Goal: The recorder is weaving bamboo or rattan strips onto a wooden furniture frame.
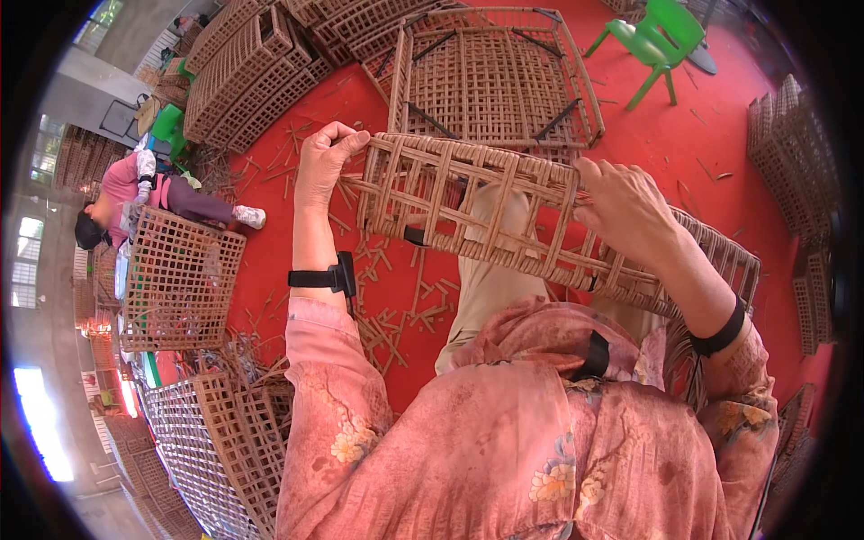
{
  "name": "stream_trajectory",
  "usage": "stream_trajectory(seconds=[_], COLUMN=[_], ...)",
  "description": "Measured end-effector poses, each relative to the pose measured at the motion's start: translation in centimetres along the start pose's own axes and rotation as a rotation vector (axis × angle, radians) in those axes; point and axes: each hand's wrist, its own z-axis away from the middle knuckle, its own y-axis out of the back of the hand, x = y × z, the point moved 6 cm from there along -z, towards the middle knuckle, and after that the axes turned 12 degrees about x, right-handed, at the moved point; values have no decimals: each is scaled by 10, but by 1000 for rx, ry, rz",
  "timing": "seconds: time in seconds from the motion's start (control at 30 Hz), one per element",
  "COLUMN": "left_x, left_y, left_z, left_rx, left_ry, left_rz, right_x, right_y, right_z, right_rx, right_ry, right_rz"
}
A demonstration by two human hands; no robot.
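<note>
A brown woven rattan basket (486,209) with an open lattice side lies tilted across my lap, its long side toward me. My left hand (326,164) is closed in a pinch at its far left corner, thumb and forefinger together at the rim. A thin strand pokes out of the lattice just below that hand. Over the top rim, right of the middle, my right hand (630,214) curls its fingers, with the thumb against the lattice. The palm side of the right hand and its fingertips are partly hidden.
Beyond the basket stands a large woven frame (499,85) with dark corner braces. A green chair (655,45) is at the far right, and stacked woven panels (256,81) at the far left. Cut scraps litter the red floor (270,270). A person (135,193) sits at left behind another lattice piece (180,279).
</note>
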Motion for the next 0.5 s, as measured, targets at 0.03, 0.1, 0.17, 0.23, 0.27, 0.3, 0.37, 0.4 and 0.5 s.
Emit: stream_trajectory(seconds=[0.03,0.1,0.17,0.23,0.27,0.3,0.37,0.4,0.5], left_x=[-2,-5,-10,-7,-7,-8,-12,-15,-23], left_y=[1,0,-2,-6,-8,-8,-8,-7,-8], left_z=[0,2,3,3,3,3,2,1,1], left_rx=[-5,-2,5,14,12,23,33,38,55], left_ry=[19,2,-5,-42,-41,-43,-43,-29,22], left_rz=[-25,6,34,119,121,176,230,242,282], right_x=[-1,3,5,5,7,10,10,10,9], right_y=[-2,-9,-14,-11,-12,-15,-16,-14,-10], right_z=[-1,-1,-4,-3,-2,-2,-2,-3,-3], right_rx=[0,-1,-12,3,2,13,22,25,49], right_ry=[22,60,102,142,140,166,192,193,199], right_rz=[30,14,-7,7,10,36,61,26,-17])
